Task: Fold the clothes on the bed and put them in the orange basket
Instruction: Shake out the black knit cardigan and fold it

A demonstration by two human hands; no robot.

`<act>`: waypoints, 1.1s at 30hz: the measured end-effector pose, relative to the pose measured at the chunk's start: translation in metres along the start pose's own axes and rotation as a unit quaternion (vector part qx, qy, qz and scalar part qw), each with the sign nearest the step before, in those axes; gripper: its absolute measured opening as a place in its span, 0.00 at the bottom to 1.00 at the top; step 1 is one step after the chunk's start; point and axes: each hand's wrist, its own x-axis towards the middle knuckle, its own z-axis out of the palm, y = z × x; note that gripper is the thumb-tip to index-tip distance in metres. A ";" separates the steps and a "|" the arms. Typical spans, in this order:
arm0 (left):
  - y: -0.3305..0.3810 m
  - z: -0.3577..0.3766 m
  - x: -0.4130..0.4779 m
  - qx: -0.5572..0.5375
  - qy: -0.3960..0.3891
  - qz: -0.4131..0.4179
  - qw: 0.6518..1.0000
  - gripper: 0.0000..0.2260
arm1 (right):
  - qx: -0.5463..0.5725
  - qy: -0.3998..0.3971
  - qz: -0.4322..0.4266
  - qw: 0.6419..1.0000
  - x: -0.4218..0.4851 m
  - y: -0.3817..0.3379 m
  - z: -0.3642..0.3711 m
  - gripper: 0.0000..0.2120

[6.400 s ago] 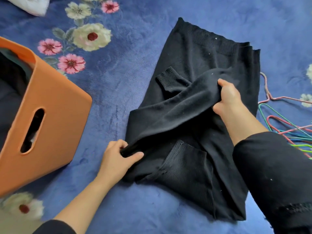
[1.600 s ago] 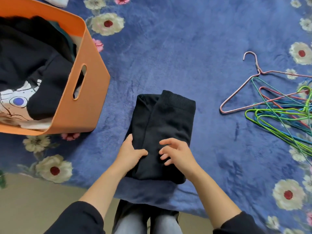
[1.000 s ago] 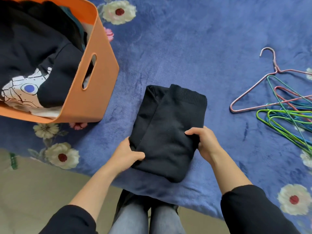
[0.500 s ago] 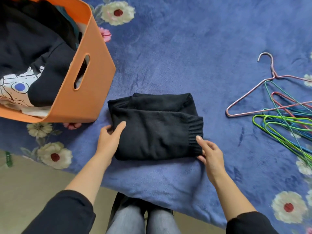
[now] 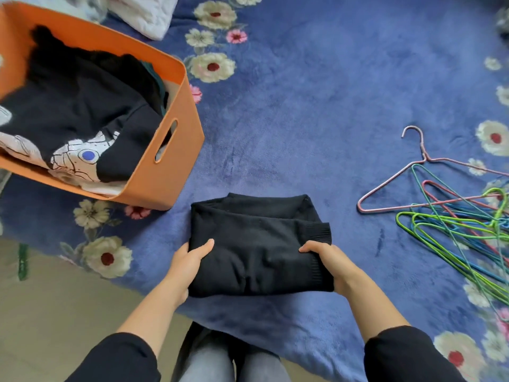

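Bed (image 5: 316,111) with blue floral cover: folded black sweater (image 5: 256,244) near the front edge, long axis left-right. Left hand (image 5: 190,260) and right hand (image 5: 327,260) each grip one end. The basket (image 5: 170,161) lies far-left, nearer the left hand.

soft, even daylight covers the bed (image 5: 303,111), bright with no glare and only faint shadows; wide-angle distortion bows the frame's edges, and detail softens toward the corners.
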 end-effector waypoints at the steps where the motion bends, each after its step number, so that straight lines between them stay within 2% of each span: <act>1: 0.002 -0.001 -0.008 -0.001 -0.008 0.000 1.000 0.15 | 0.000 0.002 0.003 1.000 -0.010 0.002 -0.004 0.17; 6: 0.048 -0.005 -0.056 0.017 -0.074 0.046 0.996 0.14 | 0.016 0.008 -0.041 0.999 -0.071 -0.012 -0.020 0.16; 11: 0.102 -0.022 -0.116 0.019 -0.113 0.162 0.980 0.11 | 0.027 -0.016 -0.109 0.994 -0.143 -0.033 -0.028 0.08; 15: 0.146 -0.059 -0.148 0.025 -0.130 0.226 0.965 0.17 | -0.015 -0.065 -0.162 0.984 -0.189 -0.068 -0.004 0.14; 21: 0.215 -0.145 -0.145 0.068 -0.082 0.277 0.955 0.08 | -0.073 -0.096 -0.231 0.965 -0.217 -0.130 0.075 0.12; 28: 0.309 -0.259 -0.081 0.152 -0.061 0.326 0.931 0.11 | -0.079 -0.058 -0.267 0.959 -0.195 -0.193 0.220 0.09; 33: 0.350 -0.299 -0.034 0.154 -0.021 0.338 0.928 0.16 | -0.055 -0.031 -0.270 0.961 -0.182 -0.226 0.289 0.09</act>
